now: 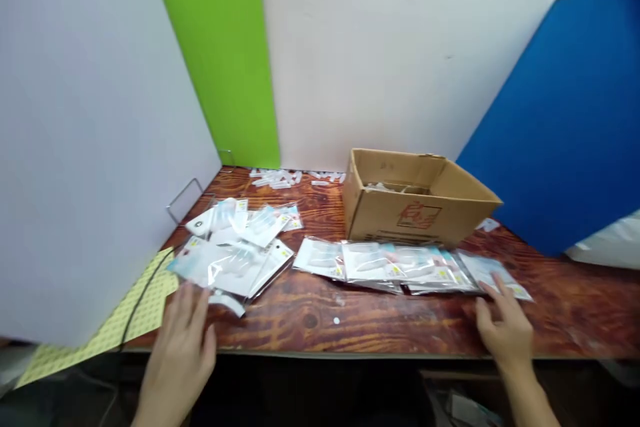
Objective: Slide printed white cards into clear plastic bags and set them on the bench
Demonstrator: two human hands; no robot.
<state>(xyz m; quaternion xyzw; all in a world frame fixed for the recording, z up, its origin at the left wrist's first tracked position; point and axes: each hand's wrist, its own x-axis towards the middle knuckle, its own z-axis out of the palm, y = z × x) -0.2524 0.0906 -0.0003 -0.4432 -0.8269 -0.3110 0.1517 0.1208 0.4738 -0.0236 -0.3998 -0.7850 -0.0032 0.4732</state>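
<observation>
My left hand point(183, 340) is at the front left, its fingers stretched towards a loose pile of clear plastic packets point(233, 260) with white and pale blue cards inside. Its fingertips come up to the near edge of the pile; whether they touch is hard to tell. A row of similar packets point(367, 261) lies overlapping along the middle of the table. At the row's right end, my right hand point(505, 327) has its fingers apart, with the fingertips over the last packet point(493, 273). Neither hand holds anything that I can see.
An open cardboard box point(420, 213) stands behind the row. Small white plastic pieces point(275, 178) lie scattered at the back. Upright green point(225, 53), white point(390, 67) and blue point(570, 113) panels enclose the wooden table point(310, 327). A yellow dotted sheet point(125, 307) and a dark cable lie at left.
</observation>
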